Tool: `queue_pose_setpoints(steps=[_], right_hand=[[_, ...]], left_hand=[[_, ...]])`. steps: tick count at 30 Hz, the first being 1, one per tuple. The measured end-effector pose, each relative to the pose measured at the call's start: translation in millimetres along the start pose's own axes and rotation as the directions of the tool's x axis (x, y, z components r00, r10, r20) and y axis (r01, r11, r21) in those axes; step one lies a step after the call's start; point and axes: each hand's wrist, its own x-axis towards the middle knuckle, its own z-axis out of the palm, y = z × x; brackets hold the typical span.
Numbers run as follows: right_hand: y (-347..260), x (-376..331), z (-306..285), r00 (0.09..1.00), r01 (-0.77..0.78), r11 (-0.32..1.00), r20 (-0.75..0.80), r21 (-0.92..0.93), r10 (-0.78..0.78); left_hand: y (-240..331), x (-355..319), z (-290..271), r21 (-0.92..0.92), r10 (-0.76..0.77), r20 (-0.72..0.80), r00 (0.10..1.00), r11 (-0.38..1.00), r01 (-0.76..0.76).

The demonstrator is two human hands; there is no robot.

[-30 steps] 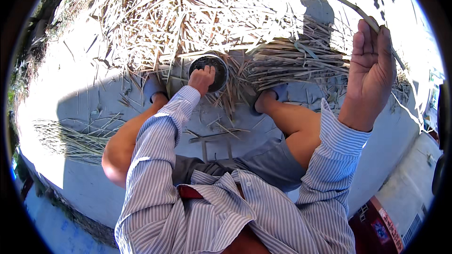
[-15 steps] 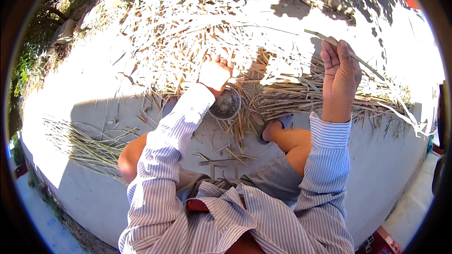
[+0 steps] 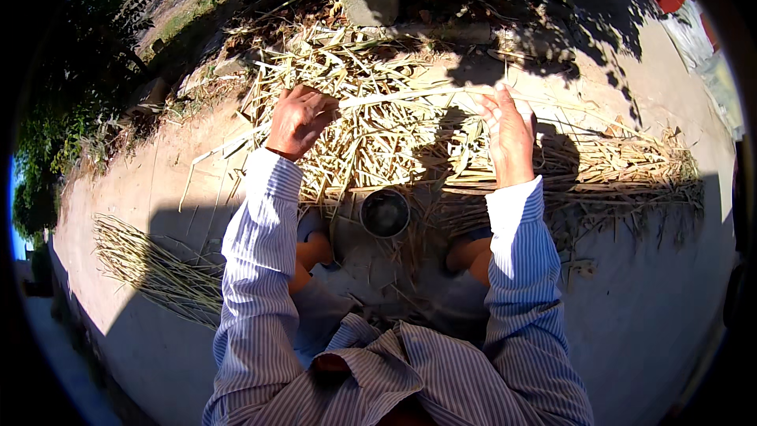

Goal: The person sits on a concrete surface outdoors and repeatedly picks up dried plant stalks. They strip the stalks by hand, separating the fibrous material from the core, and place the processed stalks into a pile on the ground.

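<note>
A long pale dry stalk (image 3: 402,96) runs nearly level between my two raised hands, above a heap of split stalks. My left hand (image 3: 301,120) is closed around its left part, knuckles up. At the other side my right hand (image 3: 511,132) pinches the stalk between thumb and fingers. Beneath and around the hands lies the loose heap of flat, straw-coloured strips (image 3: 371,146). A round metal bowl (image 3: 385,213) stands on the ground between my feet, at the heap's near edge; its contents are too dark to make out.
To the right lies a long pile of brown dry stalks (image 3: 615,162). A bundle of thin greenish stalks (image 3: 162,268) rests on the concrete at left. Beyond the heap are a stone block (image 3: 371,6) and a shaded strip of debris. Pale plastic sheeting (image 3: 690,35) sits at far right.
My left hand has moved left and away from the bowl and is now on a stalk. My right hand has come left and lower, with the stalk now stretched across between both hands.
</note>
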Motion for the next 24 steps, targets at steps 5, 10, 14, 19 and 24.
queue_pose_setpoints(steps=[5, 10, 14, 19, 24], right_hand=[[-9.2, 0.5, -6.4, 0.999, 0.022, 0.993, -0.038, -0.117, -0.026], [-14.7, 3.5, -3.2, 0.991, 0.076, 0.981, 0.124, -0.177, -0.054], [-13.5, 1.5, 7.9, 0.984, 0.112, 0.967, 0.164, -0.231, -0.075], [-12.7, 11.9, 1.1, 0.987, 0.108, 0.975, 0.138, -0.193, -0.082], [-27.5, 23.7, -29.8, 0.991, 0.109, 0.977, 0.099, -0.181, -0.092]], left_hand=[[-9.5, -17.6, 31.4, -0.602, -0.377, 0.148, 0.914, 0.699, 0.386], [-32.5, -15.7, 34.9, -0.871, -0.464, 0.348, 0.815, 0.161, 0.464], [-36.2, -20.5, 26.3, -0.822, -0.531, 0.377, 0.759, 0.186, 0.538], [-72.8, -36.1, 19.5, -0.916, -0.712, 0.25, 0.656, 0.045, 0.398], [-99.5, -63.1, 2.8, -0.195, -0.638, -0.19, 0.746, 0.769, 0.608]])
